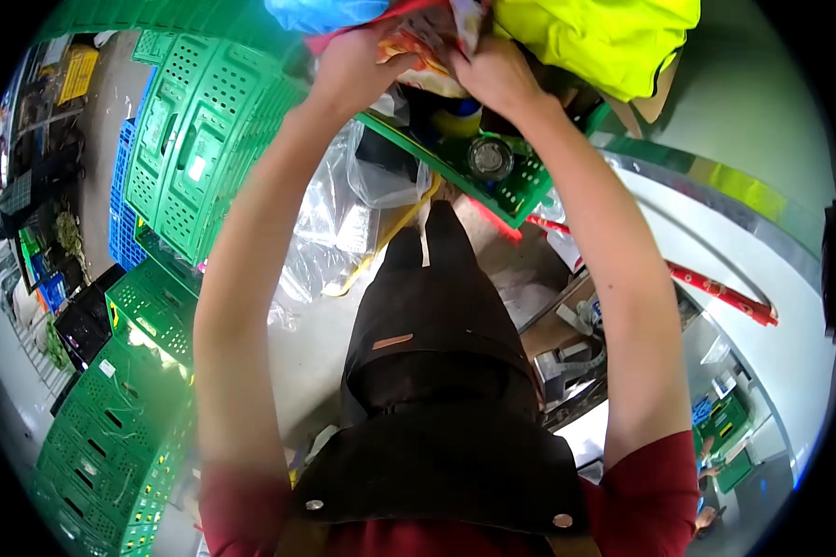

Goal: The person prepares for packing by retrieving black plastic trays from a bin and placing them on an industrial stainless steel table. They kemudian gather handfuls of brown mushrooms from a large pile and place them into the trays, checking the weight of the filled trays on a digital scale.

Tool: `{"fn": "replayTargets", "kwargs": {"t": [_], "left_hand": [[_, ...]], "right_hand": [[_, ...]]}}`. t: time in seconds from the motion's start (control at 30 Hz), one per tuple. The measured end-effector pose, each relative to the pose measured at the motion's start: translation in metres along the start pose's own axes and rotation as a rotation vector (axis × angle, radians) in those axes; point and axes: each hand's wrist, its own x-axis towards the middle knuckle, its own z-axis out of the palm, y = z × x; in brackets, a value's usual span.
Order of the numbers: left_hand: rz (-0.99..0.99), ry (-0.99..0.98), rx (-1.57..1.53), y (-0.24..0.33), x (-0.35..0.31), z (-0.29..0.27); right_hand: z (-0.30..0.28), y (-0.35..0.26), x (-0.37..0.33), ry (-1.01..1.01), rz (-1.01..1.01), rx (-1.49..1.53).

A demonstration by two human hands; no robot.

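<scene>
My left hand [351, 70] and my right hand [500, 76] reach forward to the top of the view. Both are closed on a red and orange printed soft bag [413, 42], one hand at each side; whether it is a plastic or cloth bag is hard to tell. Beneath it is a green crate [437, 160], with a round jar-like container [489, 159] in its near corner. A bright yellow-green soft item [604, 42] lies beside my right hand, and a light blue one [327, 11] lies beyond my left hand.
Stacked green perforated crates [190, 148] stand at the left, with a blue crate [125, 200] behind them. Clear plastic wrapping [320, 232] hangs below the crate. A red patterned rod [720, 292] sticks out at the right. My black apron [437, 399] fills the lower middle.
</scene>
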Motion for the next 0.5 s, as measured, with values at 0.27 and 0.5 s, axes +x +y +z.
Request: {"fn": "replayTargets", "kwargs": {"t": [0.27, 0.5], "left_hand": [[-0.085, 0.17, -0.085, 0.056, -0.008, -0.017], [-0.177, 0.241, 0.394, 0.006, 0.019, -0.017]], "right_hand": [[-0.031, -0.079, 0.067, -0.129, 0.102, 0.197], [-0.057, -0.071, 0.052, -0.45, 0.103, 0.78]]}}
